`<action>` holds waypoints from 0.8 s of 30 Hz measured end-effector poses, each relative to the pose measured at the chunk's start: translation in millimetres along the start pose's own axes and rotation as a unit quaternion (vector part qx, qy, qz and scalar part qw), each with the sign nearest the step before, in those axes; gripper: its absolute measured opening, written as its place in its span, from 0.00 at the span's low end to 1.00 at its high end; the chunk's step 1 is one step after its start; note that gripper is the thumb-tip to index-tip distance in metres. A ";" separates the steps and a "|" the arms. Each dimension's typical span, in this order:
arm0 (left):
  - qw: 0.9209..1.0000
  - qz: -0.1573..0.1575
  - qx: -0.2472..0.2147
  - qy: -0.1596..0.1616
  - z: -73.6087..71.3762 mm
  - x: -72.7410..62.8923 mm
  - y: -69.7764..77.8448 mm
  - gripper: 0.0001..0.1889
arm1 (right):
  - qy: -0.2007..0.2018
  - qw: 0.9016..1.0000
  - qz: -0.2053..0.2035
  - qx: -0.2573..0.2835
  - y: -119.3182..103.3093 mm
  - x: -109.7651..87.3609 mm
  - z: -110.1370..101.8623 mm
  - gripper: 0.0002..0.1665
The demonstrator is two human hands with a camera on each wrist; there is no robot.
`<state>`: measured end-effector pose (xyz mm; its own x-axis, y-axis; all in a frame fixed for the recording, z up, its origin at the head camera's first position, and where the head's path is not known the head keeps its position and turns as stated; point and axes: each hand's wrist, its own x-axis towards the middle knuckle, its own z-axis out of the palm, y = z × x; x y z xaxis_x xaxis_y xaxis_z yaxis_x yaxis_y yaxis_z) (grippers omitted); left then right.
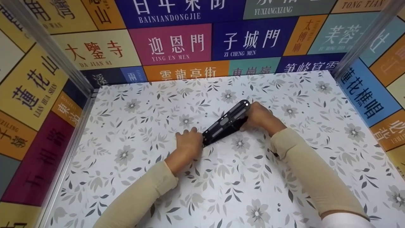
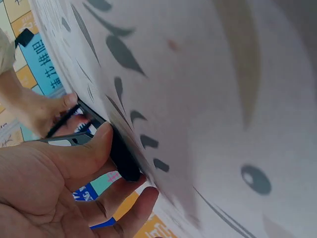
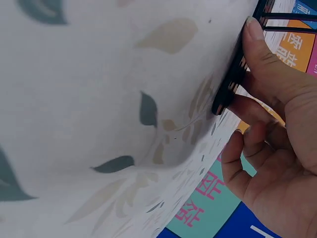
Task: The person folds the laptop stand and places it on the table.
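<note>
In the head view, a black folding frame [image 1: 225, 122] sits at the centre of the frame, slanting from lower left to upper right above the patterned desk [image 1: 221, 196]. The left hand [image 1: 188, 142] is at its lower-left end and the right hand [image 1: 261, 117] at its upper-right end. Holding opposite ends probably keeps the frame from swinging or sliding. The slotted face points up, and a darker part shows beneath it towards the right, so the two layers look partly spread. Beige sleeves [image 1: 316, 171] cover both forearms; a wall of coloured signs [image 1: 177, 44] stands behind the desk.

In the left wrist view, the left hand fills the lower left. Its thumb presses against the frame while its fingers lie on the other side, clamping that end; the two fingers nearest the desk are spread apart. The right hand is at the far end, in the left part of the picture.

In the right wrist view, the right hand is at the right. Thumb and forefinger pinch a black bar of the frame at upper right, close to the desk, while the other fingers curl loosely away from it, perhaps because a light pinch is enough here.
</note>
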<state>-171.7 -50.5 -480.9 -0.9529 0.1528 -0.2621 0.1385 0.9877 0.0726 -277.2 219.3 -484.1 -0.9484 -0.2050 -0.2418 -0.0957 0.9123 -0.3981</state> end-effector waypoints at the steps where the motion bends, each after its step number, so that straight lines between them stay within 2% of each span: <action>1: 1.000 0.000 0.000 -0.003 -0.4 1.6 -1.2 0.17 | 0.005 1.000 -0.007 0.003 1.2 -2.0 0.8 0.32; 7: 1.000 0.001 -0.001 0.000 -2.7 13.4 -10.6 0.25 | 0.028 0.996 -0.078 -0.032 7.6 -14.2 6.9 0.23; 13: 1.000 0.017 0.023 0.005 -6.8 27.8 -19.9 0.30 | 0.045 0.992 -0.098 -0.067 6.9 -25.8 12.6 0.22; 16: 0.999 0.032 0.034 0.012 -8.9 35.5 -24.4 0.22 | 0.046 0.992 -0.100 -0.065 4.5 -33.3 13.8 0.23; 20: 0.998 0.049 0.035 0.030 -10.7 45.7 -30.3 0.08 | 0.043 0.995 -0.080 -0.037 0.7 -43.3 14.5 0.25; 24: 0.995 0.076 0.045 0.044 -12.2 52.7 -35.6 0.05 | 0.054 0.993 -0.096 -0.046 -1.5 -50.9 17.1 0.23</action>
<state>-230.1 -78.0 -485.5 -0.9387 0.3007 -0.1686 0.3020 0.9531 0.0182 -223.6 222.4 -486.3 -0.9363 -0.3439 -0.0719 -0.3005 0.8899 -0.3432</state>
